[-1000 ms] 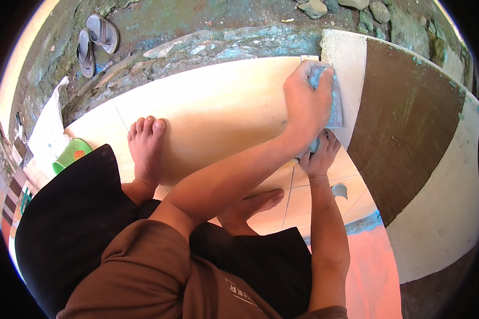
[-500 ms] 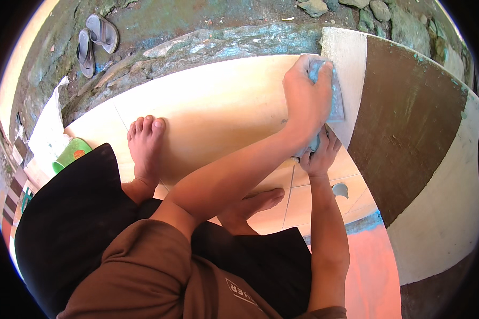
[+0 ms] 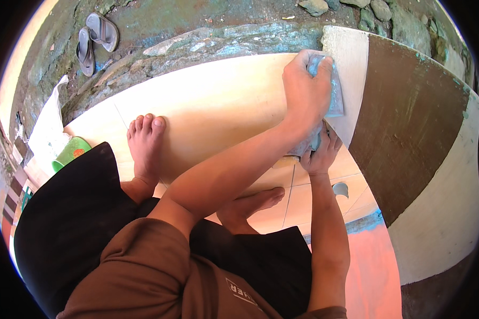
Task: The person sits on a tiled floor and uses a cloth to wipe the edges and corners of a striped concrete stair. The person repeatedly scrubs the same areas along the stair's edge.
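Note:
My left hand (image 3: 307, 87) is closed around the top of a flat blue-grey piece (image 3: 335, 98) with a powdery surface, its thumb pressed along the near face. It sits close to the white-and-brown striped wall (image 3: 407, 114). Below it, my right hand (image 3: 322, 153) is closed on a blue-grey lump (image 3: 315, 139). The left wrist partly hides that lump, and I cannot tell whether it joins the upper piece. Grey dust coats the fingers of both hands.
Pale tiles (image 3: 218, 90) lie under my bare feet. A green slipper (image 3: 72, 153) and white sack (image 3: 48, 127) are at left. Beyond a stone edge (image 3: 197, 45) lie grey sandals (image 3: 102, 33) and rocks (image 3: 314, 7). A small grey cup-like object (image 3: 340, 189) is beside my right forearm.
My left hand and the blue-grey piece have shifted slightly upward, away from me. My right hand stays nearly in place, with a little more of the lump showing beside it.

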Demonstrator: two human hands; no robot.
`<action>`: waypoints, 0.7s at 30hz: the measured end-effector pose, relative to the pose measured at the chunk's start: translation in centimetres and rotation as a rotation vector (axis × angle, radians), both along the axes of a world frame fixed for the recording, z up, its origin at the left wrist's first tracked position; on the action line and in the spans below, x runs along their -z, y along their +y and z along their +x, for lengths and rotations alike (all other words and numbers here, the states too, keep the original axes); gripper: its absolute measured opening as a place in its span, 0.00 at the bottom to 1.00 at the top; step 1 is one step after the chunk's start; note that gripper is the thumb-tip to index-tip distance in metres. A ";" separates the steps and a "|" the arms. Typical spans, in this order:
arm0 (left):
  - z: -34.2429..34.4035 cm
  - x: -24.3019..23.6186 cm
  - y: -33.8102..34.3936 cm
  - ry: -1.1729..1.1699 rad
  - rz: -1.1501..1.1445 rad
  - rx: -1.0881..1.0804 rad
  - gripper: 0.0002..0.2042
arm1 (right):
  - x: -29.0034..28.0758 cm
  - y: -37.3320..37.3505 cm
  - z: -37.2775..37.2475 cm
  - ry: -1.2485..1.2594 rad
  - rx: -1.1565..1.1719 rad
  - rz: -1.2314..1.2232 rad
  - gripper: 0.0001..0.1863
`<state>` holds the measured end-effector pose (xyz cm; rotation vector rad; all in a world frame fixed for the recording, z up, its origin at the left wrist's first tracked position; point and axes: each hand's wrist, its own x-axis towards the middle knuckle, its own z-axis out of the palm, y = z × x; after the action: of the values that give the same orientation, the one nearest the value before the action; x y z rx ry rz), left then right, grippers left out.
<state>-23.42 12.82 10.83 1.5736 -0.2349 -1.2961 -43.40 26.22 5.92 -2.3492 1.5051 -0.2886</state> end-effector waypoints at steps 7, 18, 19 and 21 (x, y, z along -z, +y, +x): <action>0.5 -0.3 -0.4 -0.013 0.006 0.009 0.10 | 0.2 -0.2 0.2 -0.009 -0.008 -0.027 0.34; 0.1 0.4 0.9 -0.039 -0.078 0.043 0.10 | 0.3 -0.1 0.0 -0.004 0.000 -0.005 0.34; 0.1 0.6 1.0 -0.023 -0.093 0.040 0.10 | 0.2 0.0 0.0 -0.012 0.000 0.008 0.33; 0.2 1.1 0.6 -0.041 -0.115 0.041 0.10 | -0.1 -0.3 0.2 0.005 0.000 -0.010 0.33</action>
<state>-23.18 13.39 9.71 1.5061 -0.3631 -1.2602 -43.20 25.93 5.98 -2.3590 1.5098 -0.2914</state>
